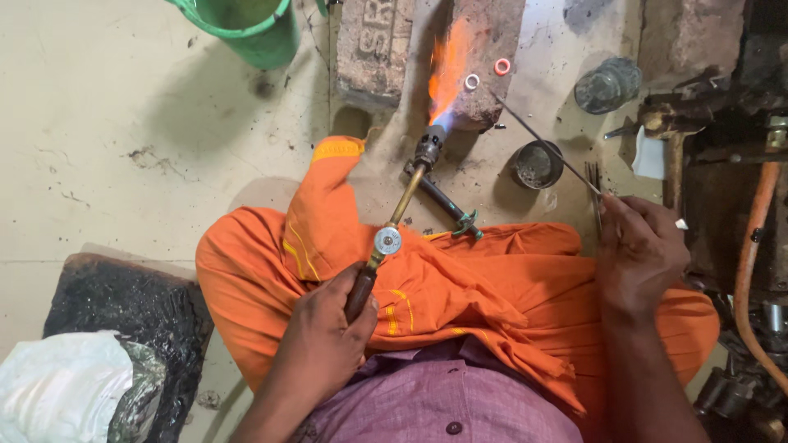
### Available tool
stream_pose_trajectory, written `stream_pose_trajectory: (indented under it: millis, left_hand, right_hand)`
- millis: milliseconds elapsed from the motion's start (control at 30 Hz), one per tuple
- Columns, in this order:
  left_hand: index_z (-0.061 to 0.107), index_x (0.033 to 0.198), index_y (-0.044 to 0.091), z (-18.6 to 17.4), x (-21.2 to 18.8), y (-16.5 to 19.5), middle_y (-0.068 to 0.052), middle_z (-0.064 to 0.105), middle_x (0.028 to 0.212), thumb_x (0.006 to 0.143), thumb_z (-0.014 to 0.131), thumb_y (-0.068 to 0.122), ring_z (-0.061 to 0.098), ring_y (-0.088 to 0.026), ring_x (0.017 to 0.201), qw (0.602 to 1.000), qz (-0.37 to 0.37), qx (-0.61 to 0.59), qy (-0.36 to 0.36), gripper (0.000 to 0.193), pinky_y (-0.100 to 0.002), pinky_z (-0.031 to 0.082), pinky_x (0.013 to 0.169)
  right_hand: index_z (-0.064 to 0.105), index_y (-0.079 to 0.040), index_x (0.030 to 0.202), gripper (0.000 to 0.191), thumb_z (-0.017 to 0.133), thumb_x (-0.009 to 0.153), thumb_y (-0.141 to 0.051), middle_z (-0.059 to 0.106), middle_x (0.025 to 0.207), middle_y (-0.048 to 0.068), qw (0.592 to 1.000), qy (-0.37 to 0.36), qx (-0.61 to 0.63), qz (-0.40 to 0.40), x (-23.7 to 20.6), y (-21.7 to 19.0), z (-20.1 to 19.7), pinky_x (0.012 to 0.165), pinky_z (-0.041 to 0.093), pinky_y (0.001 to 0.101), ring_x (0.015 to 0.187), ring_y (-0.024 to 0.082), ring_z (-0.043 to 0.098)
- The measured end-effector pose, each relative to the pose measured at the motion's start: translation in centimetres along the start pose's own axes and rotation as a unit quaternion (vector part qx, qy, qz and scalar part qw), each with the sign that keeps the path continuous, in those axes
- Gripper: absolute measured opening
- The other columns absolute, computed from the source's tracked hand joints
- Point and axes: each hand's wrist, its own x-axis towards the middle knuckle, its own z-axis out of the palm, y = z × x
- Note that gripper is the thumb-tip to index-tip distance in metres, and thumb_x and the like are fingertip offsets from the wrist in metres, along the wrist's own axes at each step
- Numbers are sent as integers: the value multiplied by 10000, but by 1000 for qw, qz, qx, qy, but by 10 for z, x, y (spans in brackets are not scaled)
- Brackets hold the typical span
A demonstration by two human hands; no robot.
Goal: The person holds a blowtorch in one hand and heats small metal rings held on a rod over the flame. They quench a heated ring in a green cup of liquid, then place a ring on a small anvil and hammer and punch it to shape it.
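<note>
My left hand (328,332) grips the dark handle of a brass blowtorch (396,215). Its nozzle points away from me and an orange flame (447,70) plays on a brick (484,49). Two small rings, one white (472,81) and one glowing red (501,66), lie on that brick beside the flame. My right hand (636,250) pinches a thin metal rod (542,139) together with tweezers (594,184); the rod's far tip reaches toward the rings. Orange cloth (460,295) covers my lap under both hands.
A second brick (373,49) lies left of the first, a green bucket (246,29) at the top left. A small round dish (538,164), a glass jar (609,84), a second torch tool (443,201) and an orange hose (751,254) lie around. A black bag (123,320) sits at left.
</note>
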Motion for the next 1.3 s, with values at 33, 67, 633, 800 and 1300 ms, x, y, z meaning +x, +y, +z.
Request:
stream_pose_trajectory:
  millis: [33,67,633,800,1300]
  left_hand:
    - [642,1157,25,3,1,0,-151,588,693,897,648,163,639,-285,580,998,63,10,26,295,-418,509,594]
    - [635,1160,26,6,2,0,-160,588,701,895,644,162,644,-303,598,999,42,12,23,299,-426,506,611]
    - [667,996,24,30,20,51,-57,594,567,909,664,177,611,-106,415,990,-29,-120,62,176,-306,504,423]
    - [673,968,12,35,23,46,-46,617,602,926,674,178,609,-95,444,989,-13,-143,48,171,-294,496,428]
    - [672,1319,153,16,11,73,-55,633,581,882,660,222,622,-129,388,995,-30,-92,-35,442,-327,533,428]
  right_hand:
    - [774,1,1149,110,783,1053,56,713,1074,136,1000,-3,-24,-9,2,1,2,815,541,321,944,227,666]
    - [782,0,1123,91,814,1049,42,719,1043,136,999,-3,-46,-18,4,4,3,803,536,333,930,236,656]
    - [755,-78,1122,90,699,1067,-36,740,981,138,980,-169,-106,8,34,38,-63,625,583,275,799,194,719]
    - [707,-66,1232,298,561,972,-73,675,1196,189,933,-310,-66,167,-11,9,-23,832,556,444,979,358,671]
    - [766,-95,1106,335,713,851,-305,725,1173,211,819,-415,-307,250,120,141,30,902,589,522,1095,411,699]
